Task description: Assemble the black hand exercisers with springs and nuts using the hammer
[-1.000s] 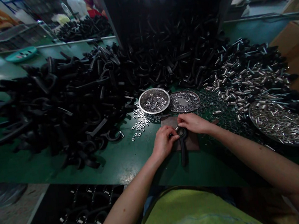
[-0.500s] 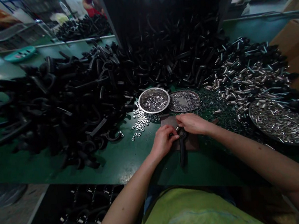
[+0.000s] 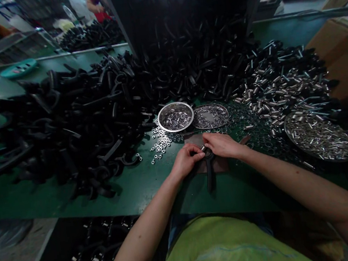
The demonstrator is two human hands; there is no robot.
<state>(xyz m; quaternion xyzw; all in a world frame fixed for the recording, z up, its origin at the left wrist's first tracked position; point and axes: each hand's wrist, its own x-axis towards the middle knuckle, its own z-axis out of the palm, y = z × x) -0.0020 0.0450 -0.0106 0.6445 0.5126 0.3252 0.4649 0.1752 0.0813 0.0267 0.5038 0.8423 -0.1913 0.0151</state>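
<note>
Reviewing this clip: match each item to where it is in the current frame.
Items:
1. black plastic handle
2. loose steel nuts
3. round steel bowl
4. wide steel tray

Places:
A. Far right of the table, heaped with short steel tubes
B. Behind the hands, holding small metal parts
C. Held by the left hand and right hand, over a brown pad
D. Scattered on the green table, beside the black pile

Pairs: 1-C, 2-D, 3-B, 4-A
</note>
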